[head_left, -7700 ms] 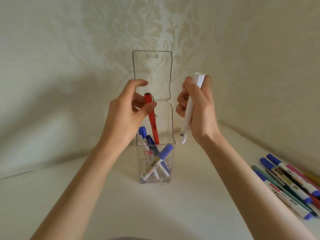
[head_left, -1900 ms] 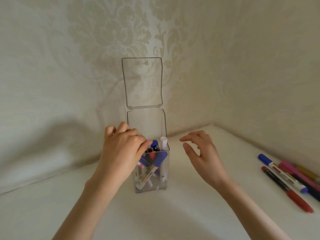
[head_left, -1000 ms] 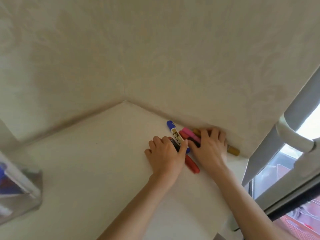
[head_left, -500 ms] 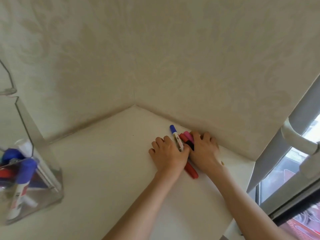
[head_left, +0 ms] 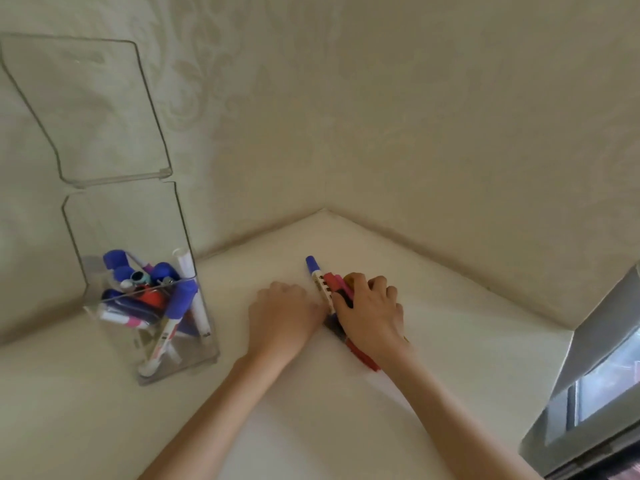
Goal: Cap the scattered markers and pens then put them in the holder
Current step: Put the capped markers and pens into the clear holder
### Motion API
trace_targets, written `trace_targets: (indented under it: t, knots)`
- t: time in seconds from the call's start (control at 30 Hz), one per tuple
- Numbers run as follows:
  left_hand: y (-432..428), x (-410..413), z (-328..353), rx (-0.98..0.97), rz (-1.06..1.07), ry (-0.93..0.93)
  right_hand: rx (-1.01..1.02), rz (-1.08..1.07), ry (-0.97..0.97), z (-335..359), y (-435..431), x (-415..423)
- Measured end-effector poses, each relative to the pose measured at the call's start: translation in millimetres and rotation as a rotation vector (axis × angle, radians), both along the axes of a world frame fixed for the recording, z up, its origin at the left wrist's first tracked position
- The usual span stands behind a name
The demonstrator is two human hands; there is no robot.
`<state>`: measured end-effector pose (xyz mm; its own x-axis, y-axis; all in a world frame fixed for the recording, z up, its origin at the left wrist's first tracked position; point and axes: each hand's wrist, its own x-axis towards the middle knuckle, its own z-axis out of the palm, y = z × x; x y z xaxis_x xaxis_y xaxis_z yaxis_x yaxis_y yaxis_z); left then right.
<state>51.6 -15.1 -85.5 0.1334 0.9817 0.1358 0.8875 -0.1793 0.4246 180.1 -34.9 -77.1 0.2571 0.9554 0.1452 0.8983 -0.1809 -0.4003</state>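
Marker bundle point(head_left: 341, 292) lies on the bench point(head_left: 311, 410) near its back-right edge, close to the wall point(head_left: 415, 133) and well apart from the holder. Showing in it:
- blue-capped marker point(head_left: 318, 276) on the left
- pink marker point(head_left: 335, 283)
- a yellowish marker point(head_left: 350, 279)
- red pen point(head_left: 363, 356), poking out on the near side under the wrist

The blue cap is on; other ends are hidden or too blurred to tell.

Handling, as a judgement: light, stiff plastic barrels, smooth and round, so they roll and slip against each other. Best taken round the middle of the bundle and squeezed from both sides, or they will fan out.

Right hand point(head_left: 372, 315) lies over the bundle with fingers curled round it. Left hand point(head_left: 284, 317) is knuckles-up with fingers tucked, thumb side against the blue-capped marker; can't tell if it pinches it.

Clear acrylic holder point(head_left: 206, 348) stands toward the back-left edge with its lid point(head_left: 104, 116) up, already stuffed with markers. Window frame point(head_left: 588, 375) is at the right.
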Motion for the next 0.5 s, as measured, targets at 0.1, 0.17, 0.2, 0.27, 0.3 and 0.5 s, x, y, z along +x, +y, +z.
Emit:
trace_targets:
  t: [0.1,0.17,0.2,0.27,0.3,0.5]
  knots:
    - [-5,-17,-4,0.041,0.034,-0.043,0.0,0.073,-0.032,-1,-1,-22]
    - [-5,-21,-6,0.062,0.05,-0.063,-0.013,0.11,-0.044,-1,-1,-26]
    - [-5,-22,-7,0.071,0.055,-0.073,-0.023,0.122,-0.037,-1,-1,-24]
    - [-5,-21,-8,0.091,0.088,-0.085,-0.049,0.141,-0.023,2,1,-13]
    - [-5,-19,-7,0.095,0.131,-0.092,-0.066,0.153,-0.009,4,1,-6]
    - [13,15,2,-0.048,0.343,0.0,-0.148,0.185,0.048,11,7,21]
